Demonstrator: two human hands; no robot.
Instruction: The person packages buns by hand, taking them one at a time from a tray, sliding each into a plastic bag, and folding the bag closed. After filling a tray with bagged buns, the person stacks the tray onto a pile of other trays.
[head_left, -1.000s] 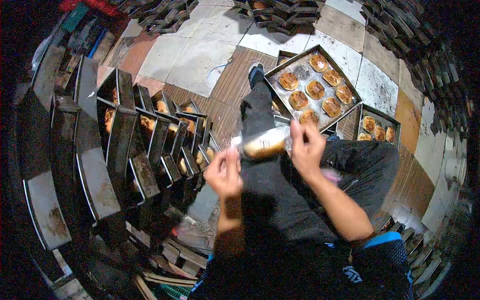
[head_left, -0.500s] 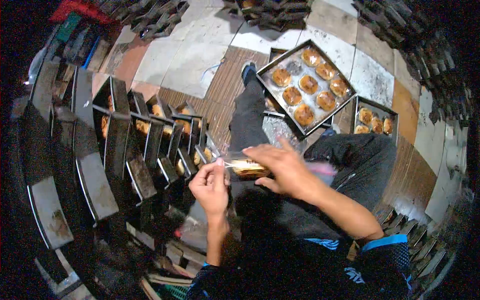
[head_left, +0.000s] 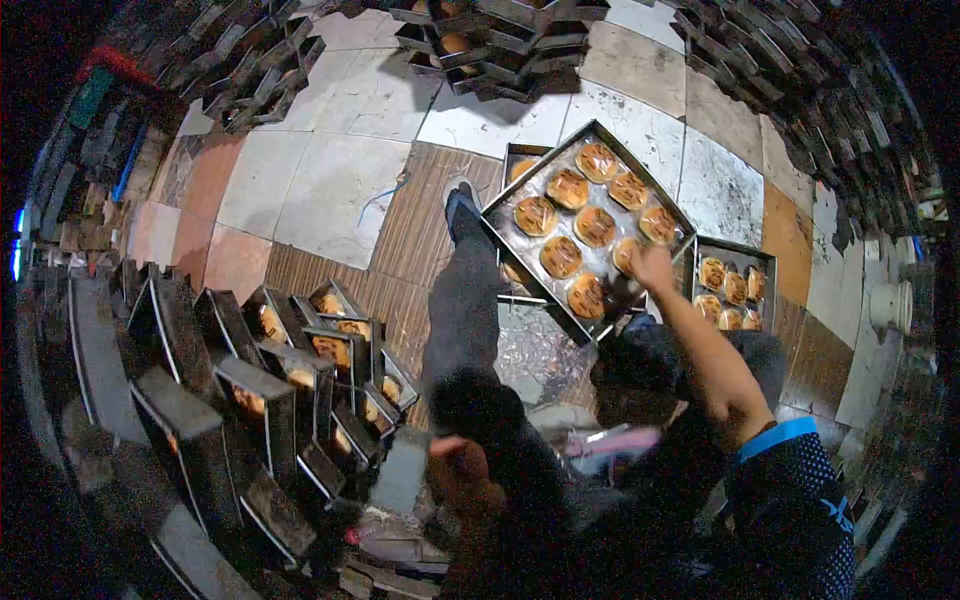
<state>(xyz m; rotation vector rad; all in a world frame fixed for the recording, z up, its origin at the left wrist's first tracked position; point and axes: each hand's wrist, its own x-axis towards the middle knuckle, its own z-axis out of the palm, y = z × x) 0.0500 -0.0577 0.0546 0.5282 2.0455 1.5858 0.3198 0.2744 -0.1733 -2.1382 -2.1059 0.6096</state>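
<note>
My right hand (head_left: 652, 268) is out on the bun tray (head_left: 512, 195), grip closing on a bun (head_left: 628, 255) at its near edge. The tray's long axis runs diagonally away from me. Left hand (head_left: 455, 470) is down low, too blurry to tell its grip; no writing readable.

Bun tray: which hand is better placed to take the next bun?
Right. The right hand is stretched out over the tray, at its buns. The left hand is low near the lap, far from them.
</note>
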